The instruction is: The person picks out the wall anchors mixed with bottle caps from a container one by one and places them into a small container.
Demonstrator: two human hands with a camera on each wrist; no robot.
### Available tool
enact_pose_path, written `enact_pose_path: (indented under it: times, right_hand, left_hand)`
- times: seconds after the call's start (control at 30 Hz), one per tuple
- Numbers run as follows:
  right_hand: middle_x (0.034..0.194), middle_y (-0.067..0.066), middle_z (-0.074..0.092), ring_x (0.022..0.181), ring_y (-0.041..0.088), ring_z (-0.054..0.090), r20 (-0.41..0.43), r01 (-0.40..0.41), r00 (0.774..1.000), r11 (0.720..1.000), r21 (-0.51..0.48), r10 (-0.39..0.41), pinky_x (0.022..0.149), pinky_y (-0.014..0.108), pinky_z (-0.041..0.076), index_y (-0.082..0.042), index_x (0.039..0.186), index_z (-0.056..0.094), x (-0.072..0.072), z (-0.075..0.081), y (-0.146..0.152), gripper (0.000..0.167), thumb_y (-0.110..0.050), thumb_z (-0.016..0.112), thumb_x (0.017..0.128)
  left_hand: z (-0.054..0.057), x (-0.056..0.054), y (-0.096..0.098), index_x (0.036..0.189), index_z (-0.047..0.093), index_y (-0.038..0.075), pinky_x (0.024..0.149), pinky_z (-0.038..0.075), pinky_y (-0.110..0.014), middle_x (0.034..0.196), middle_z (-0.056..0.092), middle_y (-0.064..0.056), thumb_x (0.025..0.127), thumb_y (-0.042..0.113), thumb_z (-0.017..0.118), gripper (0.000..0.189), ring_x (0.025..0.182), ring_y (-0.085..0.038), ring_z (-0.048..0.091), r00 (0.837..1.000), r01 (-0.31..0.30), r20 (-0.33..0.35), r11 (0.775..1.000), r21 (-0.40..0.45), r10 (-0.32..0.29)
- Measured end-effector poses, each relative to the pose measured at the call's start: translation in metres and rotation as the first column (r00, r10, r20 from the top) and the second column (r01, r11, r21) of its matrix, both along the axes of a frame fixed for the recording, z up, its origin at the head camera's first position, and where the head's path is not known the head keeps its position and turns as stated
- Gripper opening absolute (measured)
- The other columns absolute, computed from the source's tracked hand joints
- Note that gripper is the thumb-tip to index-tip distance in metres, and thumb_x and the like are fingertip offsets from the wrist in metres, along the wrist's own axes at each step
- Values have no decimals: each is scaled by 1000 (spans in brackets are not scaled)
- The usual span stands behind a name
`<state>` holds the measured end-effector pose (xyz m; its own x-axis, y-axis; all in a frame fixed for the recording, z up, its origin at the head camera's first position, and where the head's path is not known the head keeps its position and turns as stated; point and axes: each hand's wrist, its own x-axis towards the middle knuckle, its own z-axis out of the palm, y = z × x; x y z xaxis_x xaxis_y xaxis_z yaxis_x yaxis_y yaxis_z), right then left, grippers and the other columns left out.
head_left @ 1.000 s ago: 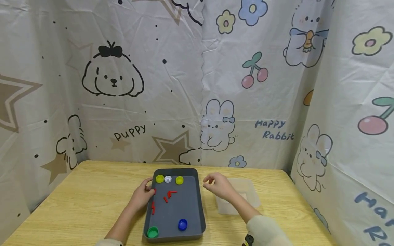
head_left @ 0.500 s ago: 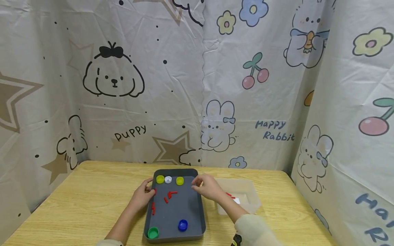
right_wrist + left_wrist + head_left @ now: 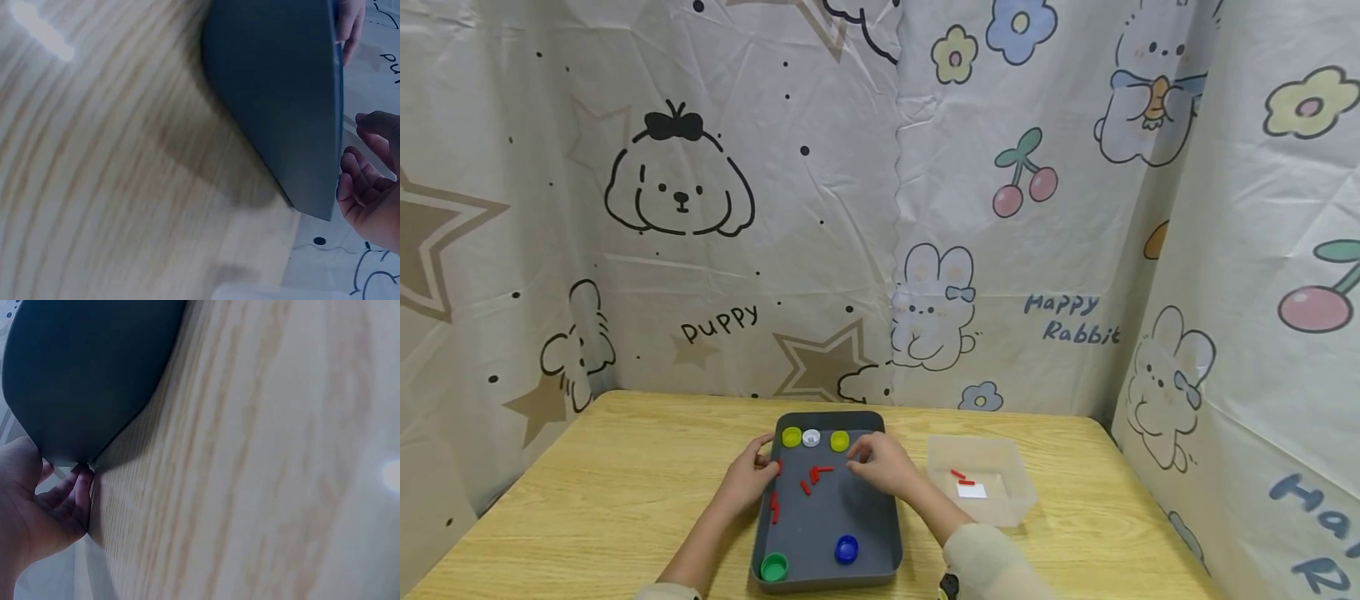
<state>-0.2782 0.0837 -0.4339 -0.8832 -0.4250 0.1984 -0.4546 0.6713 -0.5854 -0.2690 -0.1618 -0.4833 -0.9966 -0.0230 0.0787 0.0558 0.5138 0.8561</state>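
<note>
Head view: right grip (image 3: 882, 464), loosely parted, has moved inward over tray (image 3: 816, 525); left grip (image 3: 748, 477) holds tray's left side.

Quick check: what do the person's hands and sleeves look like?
Left hand and right hand are bare. The right sleeve is pale cream; a small black patch with lighter marks shows near its cuff. Only an edge of the left sleeve shows, also pale.

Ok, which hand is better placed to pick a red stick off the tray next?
Probably the right hand: it hovers over the tray, close to the middle red sticks, and appears to hold nothing. The left hand is occupied gripping the tray's side.
</note>
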Motion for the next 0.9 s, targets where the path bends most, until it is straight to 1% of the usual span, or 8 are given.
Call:
enact_pose_path:
  times: [0.27, 0.5, 0.63, 0.73, 0.9]
  right_hand:
    - [80, 3, 59, 69, 9, 49, 14, 26, 1000, 1000, 6, -26, 59, 22, 41, -9, 86, 70, -2, -13, -14, 8, -15, 68, 81]
    - [79, 2, 56, 68, 8, 47, 36, 38, 999, 999, 3, -38, 58, 21, 40, -11, 85, 70, 1, -22, -26, 6, -15, 69, 81]
    - [79, 1, 55, 68, 8, 47, 30, 60, 998, 998, -2, -60, 59, 22, 40, -11, 86, 69, 0, -27, -29, 8, -16, 70, 80]
    - [81, 0, 54, 69, 9, 47, 47, 88, 995, 996, -2, -87, 60, 22, 40, -12, 87, 69, -1, -30, -30, 8, -17, 69, 81]
    - [83, 2, 54, 72, 12, 48, 56, 113, 992, 994, -11, -112, 60, 24, 41, -10, 88, 70, -4, -34, -32, 9, -15, 69, 81]
  left_hand:
    - [-1, -1, 0, 138, 41, 3, 77, 49, -35, 98, 61, -15, 87, 9, 54, 53, 88, -21, 57, 1000, -12, 14, 1000, 6, 12]
    - [2, 3, 1, 138, 41, 2, 77, 49, -36, 97, 60, -15, 88, 9, 53, 52, 90, -23, 59, 1000, -6, 11, 1000, 16, 6]
    - [2, 4, 2, 138, 40, 3, 76, 49, -36, 98, 59, -16, 88, 9, 53, 52, 89, -23, 58, 1000, -9, 14, 1000, 11, 9]
    - [2, 3, 2, 137, 41, 2, 77, 49, -37, 99, 60, -16, 87, 9, 53, 52, 89, -23, 58, 1000, -12, 9, 1000, 3, 12]
    - [1, 2, 1, 137, 42, 2, 76, 50, -38, 98, 61, -16, 87, 9, 54, 52, 89, -23, 58, 1000, -12, -2, 1000, 2, 12]
